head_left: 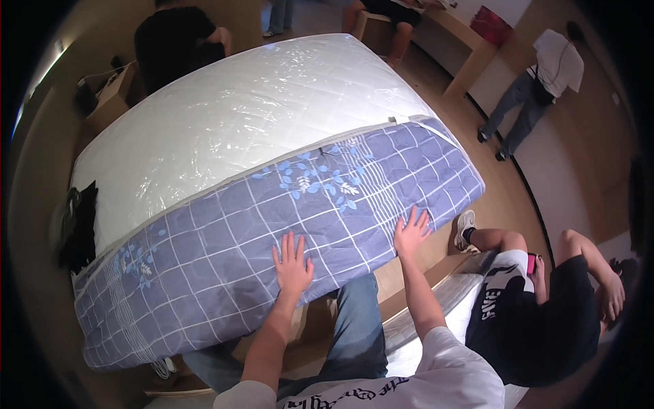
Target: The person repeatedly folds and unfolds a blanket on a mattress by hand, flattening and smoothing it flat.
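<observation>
A blue-grey checked quilted mattress cover (225,235) with light blue leaf prints lies over the near part of a white mattress (225,129). Shiny clear plastic wraps the mattress's uncovered far part. My left hand (293,264) rests flat on the cover near its front edge, fingers spread. Farther right, my right hand (412,233) also lies on the cloth with its fingers apart. Neither hand holds anything. A pale elastic strap (439,131) runs across the cover's far right corner.
A person in black (538,320) sits close on my right, beside another wrapped mattress (432,320). Someone in a white shirt (558,61) stands at the far right. Another in black (174,44) is behind the mattress. Black cloth (82,225) hangs at its left side.
</observation>
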Demonstrator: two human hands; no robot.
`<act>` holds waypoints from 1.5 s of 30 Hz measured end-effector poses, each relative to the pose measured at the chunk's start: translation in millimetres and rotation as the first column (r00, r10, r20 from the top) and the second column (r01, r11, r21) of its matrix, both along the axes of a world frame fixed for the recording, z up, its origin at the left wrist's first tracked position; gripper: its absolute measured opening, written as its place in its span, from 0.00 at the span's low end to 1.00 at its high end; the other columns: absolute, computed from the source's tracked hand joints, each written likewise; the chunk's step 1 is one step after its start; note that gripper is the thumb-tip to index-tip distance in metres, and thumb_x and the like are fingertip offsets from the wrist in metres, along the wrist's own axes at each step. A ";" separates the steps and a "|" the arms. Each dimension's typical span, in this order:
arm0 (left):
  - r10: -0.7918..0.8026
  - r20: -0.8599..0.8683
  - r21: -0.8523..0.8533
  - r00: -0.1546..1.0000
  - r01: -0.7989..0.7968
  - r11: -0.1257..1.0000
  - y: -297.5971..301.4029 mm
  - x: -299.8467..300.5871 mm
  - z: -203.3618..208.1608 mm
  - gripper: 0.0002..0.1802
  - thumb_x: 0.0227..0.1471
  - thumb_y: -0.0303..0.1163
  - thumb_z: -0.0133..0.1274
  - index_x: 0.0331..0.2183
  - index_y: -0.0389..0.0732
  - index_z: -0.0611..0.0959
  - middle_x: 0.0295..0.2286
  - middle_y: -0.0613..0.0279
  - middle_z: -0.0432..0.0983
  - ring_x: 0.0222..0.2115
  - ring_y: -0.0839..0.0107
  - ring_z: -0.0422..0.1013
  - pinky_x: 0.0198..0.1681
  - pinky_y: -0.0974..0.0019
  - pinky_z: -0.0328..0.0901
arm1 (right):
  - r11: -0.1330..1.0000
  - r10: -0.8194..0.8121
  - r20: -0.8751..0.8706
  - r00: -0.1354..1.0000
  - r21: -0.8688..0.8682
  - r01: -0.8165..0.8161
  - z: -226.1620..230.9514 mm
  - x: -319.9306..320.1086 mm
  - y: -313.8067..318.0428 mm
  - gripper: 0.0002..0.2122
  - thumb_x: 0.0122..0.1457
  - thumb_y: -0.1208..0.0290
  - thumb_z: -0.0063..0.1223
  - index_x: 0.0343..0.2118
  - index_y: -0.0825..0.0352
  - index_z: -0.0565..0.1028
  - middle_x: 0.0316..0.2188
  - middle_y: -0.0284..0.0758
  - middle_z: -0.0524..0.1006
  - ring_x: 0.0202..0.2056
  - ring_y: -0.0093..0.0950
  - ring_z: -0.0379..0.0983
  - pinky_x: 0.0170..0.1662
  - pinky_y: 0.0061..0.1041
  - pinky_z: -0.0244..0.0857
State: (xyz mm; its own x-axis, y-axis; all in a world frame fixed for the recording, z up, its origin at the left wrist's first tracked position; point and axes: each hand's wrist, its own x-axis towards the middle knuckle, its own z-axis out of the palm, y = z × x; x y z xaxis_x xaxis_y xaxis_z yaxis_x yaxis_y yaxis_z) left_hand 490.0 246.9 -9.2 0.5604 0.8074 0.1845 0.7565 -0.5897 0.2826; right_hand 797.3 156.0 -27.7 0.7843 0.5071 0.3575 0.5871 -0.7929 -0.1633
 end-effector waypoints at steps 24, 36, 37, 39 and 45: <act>0.023 0.049 0.018 0.999 -0.023 1.000 7.8 36.1 -11.9 0.33 0.37 0.37 0.48 0.50 0.43 0.65 0.54 0.53 0.51 0.55 0.59 0.48 0.55 0.46 0.40 | 0.187 0.423 -0.737 0.527 0.640 0.745 2.9 313.6 -38.6 0.30 0.50 0.54 0.48 0.48 0.78 0.62 0.46 0.45 0.67 0.45 0.38 0.65 0.49 0.36 0.58; 0.002 0.100 0.031 0.995 -0.005 1.000 -2.5 24.0 -24.1 0.33 0.38 0.37 0.48 0.51 0.44 0.64 0.54 0.54 0.51 0.56 0.60 0.47 0.56 0.48 0.40 | 0.541 0.559 -0.349 0.752 0.841 -0.012 151.0 280.6 -4.1 0.14 0.47 0.76 0.54 0.38 0.72 0.70 0.33 0.35 0.73 0.34 0.24 0.70 0.38 0.22 0.63; 0.015 0.104 0.039 0.995 -0.019 0.999 -2.8 15.4 -20.3 0.33 0.38 0.37 0.48 0.51 0.44 0.64 0.54 0.54 0.51 0.56 0.60 0.47 0.56 0.48 0.40 | 0.523 0.619 -0.247 0.746 0.838 -0.157 159.0 243.7 2.3 0.14 0.47 0.77 0.54 0.38 0.72 0.70 0.33 0.35 0.73 0.34 0.24 0.70 0.38 0.21 0.62; 0.030 0.066 0.037 0.997 -0.033 0.999 -9.0 -3.2 -14.4 0.33 0.39 0.37 0.48 0.51 0.44 0.64 0.54 0.54 0.50 0.56 0.60 0.47 0.56 0.48 0.41 | 0.563 0.639 0.013 0.769 0.673 -0.480 172.6 149.5 0.5 0.14 0.46 0.79 0.51 0.38 0.72 0.69 0.32 0.34 0.72 0.34 0.23 0.68 0.38 0.21 0.62; -0.003 0.196 0.054 0.981 -0.008 0.998 -61.3 -32.1 8.3 0.31 0.40 0.35 0.48 0.50 0.43 0.65 0.54 0.55 0.51 0.56 0.61 0.47 0.56 0.49 0.40 | 0.533 0.729 0.156 0.666 0.482 -0.696 131.5 -81.8 -64.3 0.15 0.29 0.88 0.42 0.26 0.69 0.67 0.35 0.43 0.71 0.42 0.42 0.65 0.47 0.36 0.56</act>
State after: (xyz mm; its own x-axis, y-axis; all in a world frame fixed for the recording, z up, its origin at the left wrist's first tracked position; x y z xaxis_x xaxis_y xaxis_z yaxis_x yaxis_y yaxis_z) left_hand 457.9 185.7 -0.9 0.5068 0.7945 0.3345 0.6911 -0.6064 0.3932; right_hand 715.5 91.7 103.8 0.2655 0.6884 0.6750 0.8991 0.0760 -0.4311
